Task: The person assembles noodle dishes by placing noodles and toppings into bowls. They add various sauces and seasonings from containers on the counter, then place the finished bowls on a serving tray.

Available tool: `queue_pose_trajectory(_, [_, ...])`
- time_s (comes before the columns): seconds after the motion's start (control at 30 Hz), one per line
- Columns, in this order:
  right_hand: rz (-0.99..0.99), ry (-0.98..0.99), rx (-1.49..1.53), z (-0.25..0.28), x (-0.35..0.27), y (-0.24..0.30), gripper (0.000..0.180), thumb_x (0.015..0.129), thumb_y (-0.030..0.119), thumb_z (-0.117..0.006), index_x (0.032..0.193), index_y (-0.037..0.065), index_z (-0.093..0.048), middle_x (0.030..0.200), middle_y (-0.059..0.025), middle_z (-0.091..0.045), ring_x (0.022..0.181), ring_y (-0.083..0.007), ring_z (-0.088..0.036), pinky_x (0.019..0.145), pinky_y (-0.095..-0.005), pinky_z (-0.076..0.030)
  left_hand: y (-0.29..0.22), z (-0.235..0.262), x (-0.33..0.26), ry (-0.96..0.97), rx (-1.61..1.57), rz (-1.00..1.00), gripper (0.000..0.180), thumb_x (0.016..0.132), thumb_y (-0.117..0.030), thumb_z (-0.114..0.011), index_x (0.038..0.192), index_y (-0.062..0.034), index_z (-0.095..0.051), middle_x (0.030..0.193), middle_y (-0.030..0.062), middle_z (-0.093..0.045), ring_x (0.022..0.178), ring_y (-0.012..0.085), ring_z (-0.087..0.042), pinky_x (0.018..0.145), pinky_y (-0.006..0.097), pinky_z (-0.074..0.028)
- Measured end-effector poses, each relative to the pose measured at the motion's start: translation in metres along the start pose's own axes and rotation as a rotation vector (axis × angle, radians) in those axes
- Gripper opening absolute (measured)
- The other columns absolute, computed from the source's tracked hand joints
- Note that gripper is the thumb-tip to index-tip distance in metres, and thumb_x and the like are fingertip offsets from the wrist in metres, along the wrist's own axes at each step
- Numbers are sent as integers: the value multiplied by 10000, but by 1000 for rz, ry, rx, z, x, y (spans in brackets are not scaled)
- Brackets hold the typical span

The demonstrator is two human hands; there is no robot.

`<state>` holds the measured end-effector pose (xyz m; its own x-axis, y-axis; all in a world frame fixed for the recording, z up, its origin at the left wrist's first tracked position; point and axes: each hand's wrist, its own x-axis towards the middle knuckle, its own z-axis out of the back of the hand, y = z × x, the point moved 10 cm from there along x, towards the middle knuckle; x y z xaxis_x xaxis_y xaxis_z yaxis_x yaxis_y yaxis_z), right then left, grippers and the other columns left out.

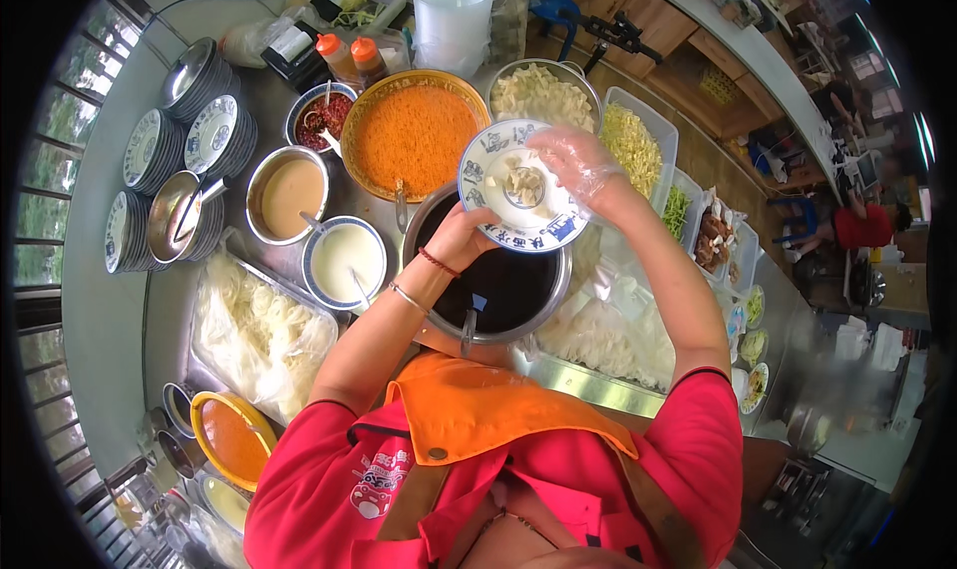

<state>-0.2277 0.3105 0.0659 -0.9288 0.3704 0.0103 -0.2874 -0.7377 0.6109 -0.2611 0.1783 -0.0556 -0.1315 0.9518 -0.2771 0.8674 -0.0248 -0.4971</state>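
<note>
Standing at the steel counter (105,340), a person is working above the big pot of dark liquid (498,285), just near of the wide orange bowl of red-orange sauce (414,135). Over that pot the left hand (461,235) is gripping the near rim of a blue-and-white bowl (498,160). The right hand (583,165), sheathed in a clear glove, is pressing pale food pieces (523,182) into its middle, fingers curled.

Your left hand (461,236) holds a blue-patterned plate (518,186) from below, above a pot of dark liquid (495,282). Your gloved right hand (578,165) rests on the plate's rim, beside the pale food pieces (521,182).
</note>
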Motion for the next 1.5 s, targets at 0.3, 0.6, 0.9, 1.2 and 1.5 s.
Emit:
queue_pose_trajectory(0.3, [65,155,-12,-11,-23,9,379,902,57,-600,1277,116,-607,1223,-83,-602,963,-179,-617,794,-282,-538,8,-8,-6,12,28,-10,501,834,73,-512,1329,35,-443,1238,167,-585,1090,297,-640,897,430,-579])
queue_pose_trajectory(0.6, [-189,211,577,-19,-34,-12,333,920,70,-597,1253,74,-607,1195,-84,-580,952,-173,-597,842,-301,-531,12,-6,-11,-16,9,3,506,839,92,-496,1340,42,-439,1282,174,-574,1115,297,-631,913,418,-567])
queue_pose_trajectory(0.9, [8,-326,-185,57,20,-71,477,943,314,-596,1369,120,-504,1368,-153,-554,1233,-326,-547,1030,-411,-453,12,21,-43,-62,21,-7,579,807,87,-514,1376,44,-415,1319,187,-556,1170,316,-598,952,440,-541])
queue_pose_trajectory(1.2, [-576,26,-468,4,-52,-290,656,788,259,-742,1383,134,-496,1332,-197,-551,1266,-336,-508,1072,-390,-414,9,30,-89,-210,42,-37,501,814,108,-525,1309,47,-473,1227,149,-611,1095,272,-634,913,375,-551])
queue_pose_trajectory(1.5, [-548,-185,-405,-7,-53,-323,447,795,72,-640,1240,112,-613,1261,-213,-572,1203,-368,-541,1021,-403,-449,35,21,-83,-225,50,19,498,785,114,-538,1278,54,-499,1178,149,-634,1048,273,-651,897,374,-559])
